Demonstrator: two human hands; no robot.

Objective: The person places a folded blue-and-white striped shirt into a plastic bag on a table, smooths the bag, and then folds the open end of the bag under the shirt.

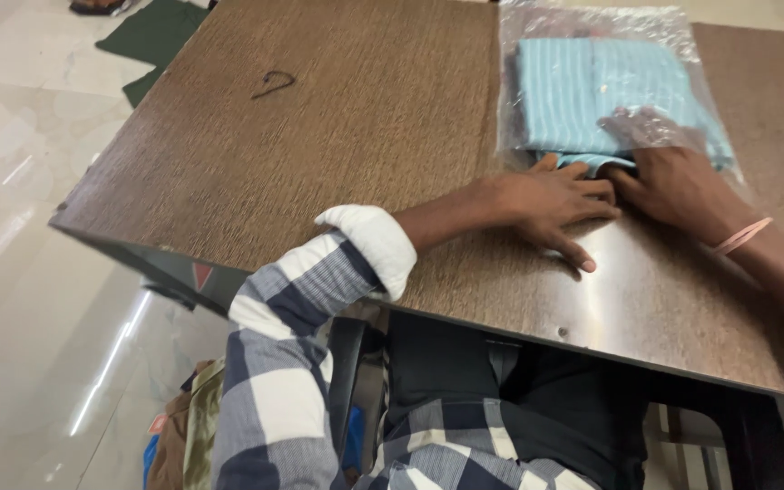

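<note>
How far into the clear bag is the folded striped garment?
Mostly in: striped garment lies inside clear bag; its near edge pokes out at both hands.

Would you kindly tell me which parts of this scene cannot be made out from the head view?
- Right hand: its fingertips are inside the clear plastic bag, blurred by crinkled film.
- Folded striped cloth: its near edge is covered by both hands; whether the left hand grips it is unclear.
- Right forearm: cut off by the right frame edge.
- Green cloth on the floor: cut by the top edge.

Our left hand lies flat, fingers spread; our right hand reaches forward beside it, fingertips touching.
</note>
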